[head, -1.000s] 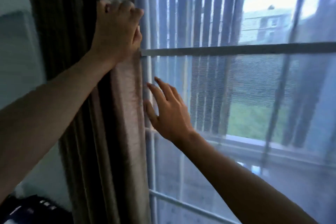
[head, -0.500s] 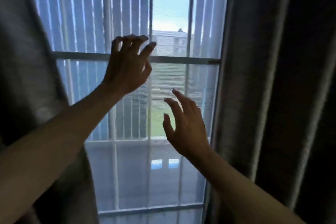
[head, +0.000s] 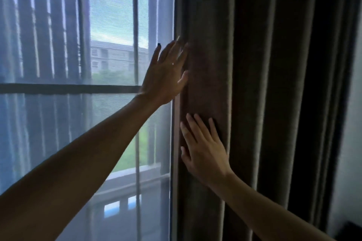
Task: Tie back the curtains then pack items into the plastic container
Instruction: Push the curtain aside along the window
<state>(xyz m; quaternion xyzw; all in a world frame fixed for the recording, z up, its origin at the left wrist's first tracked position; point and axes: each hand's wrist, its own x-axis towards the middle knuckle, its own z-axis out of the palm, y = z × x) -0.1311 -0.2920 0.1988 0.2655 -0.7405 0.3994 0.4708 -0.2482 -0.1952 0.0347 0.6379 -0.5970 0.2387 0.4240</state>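
Note:
A heavy brown-grey curtain [head: 254, 84] hangs in deep folds along the right side of the window. My left hand [head: 166, 72] is raised with straight, spread fingers at the curtain's inner edge, its fingertips touching the fabric. Below it my right hand [head: 203, 148] lies flat on the same front fold, fingers straight and pointing up. Neither hand holds anything. No tie-back and no plastic container are in view.
A sheer white curtain [head: 49, 123] covers the window [head: 135, 25] on the left, with dark frame bars behind it. A pale wall [head: 352, 123] runs down the far right edge, with something dark at the bottom right corner.
The view has swung from the left curtain to the right one. My left hand let go of the left curtain, and both hands moved right onto the right curtain's edge.

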